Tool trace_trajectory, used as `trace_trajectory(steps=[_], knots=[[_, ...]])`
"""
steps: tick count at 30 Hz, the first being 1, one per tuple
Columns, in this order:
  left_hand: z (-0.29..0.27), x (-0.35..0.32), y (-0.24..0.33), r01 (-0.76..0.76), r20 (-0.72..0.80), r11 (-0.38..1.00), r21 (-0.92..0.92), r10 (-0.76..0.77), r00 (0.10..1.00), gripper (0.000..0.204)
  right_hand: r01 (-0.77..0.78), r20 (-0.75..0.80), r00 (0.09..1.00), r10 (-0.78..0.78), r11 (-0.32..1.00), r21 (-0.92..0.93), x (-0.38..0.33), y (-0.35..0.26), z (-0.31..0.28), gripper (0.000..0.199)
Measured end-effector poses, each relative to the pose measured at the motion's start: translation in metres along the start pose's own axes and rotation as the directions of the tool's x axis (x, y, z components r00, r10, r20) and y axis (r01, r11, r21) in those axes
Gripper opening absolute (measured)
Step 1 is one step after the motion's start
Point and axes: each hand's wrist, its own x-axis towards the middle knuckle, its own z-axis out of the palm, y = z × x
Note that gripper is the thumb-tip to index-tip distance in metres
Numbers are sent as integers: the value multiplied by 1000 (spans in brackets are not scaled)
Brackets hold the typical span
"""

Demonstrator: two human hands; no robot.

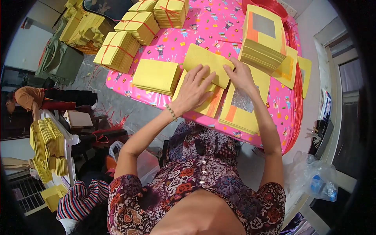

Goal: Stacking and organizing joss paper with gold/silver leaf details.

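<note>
A folded-looking yellow joss paper [205, 62] lies slantwise over a stack of joss paper [213, 103] with an orange band, close in front of me. My left hand [194, 88] is spread flat, its fingertips on the lower left of the top piece and its palm over the stack. At that piece's right edge, my right hand [241, 76] has thumb and fingers closed on the paper. To the left is a plain yellow stack [156, 76]. Under my right forearm sits another stack [231, 117], showing silver foil and orange.
A tall joss paper pile [262, 55] stands at the far right, beside red strings [295, 105] hanging over the table edge. Tied bundles [117, 51] line the far left of the pink tablecloth [211, 23]. A co-worker [31, 98] bends at the left, near more yellow stacks [47, 135].
</note>
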Motion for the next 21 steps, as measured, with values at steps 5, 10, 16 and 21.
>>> trace_trajectory(steps=[5,10,16,21], knots=[[21,-1,-9,18,85,983,181,-34,996,71,-3,59,998,8,996,-93,21,6,6,41],[27,3,-12,46,121,989,144,-64,991,70,63,83,996,-42,964,-260,30,18,12,40],[28,7,-14,53,145,992,116,-69,987,68,197,3,977,-212,903,-382,46,11,23,39],[27,9,-12,58,149,994,95,-72,986,68,112,67,993,-99,967,-227,70,-5,50,39]])
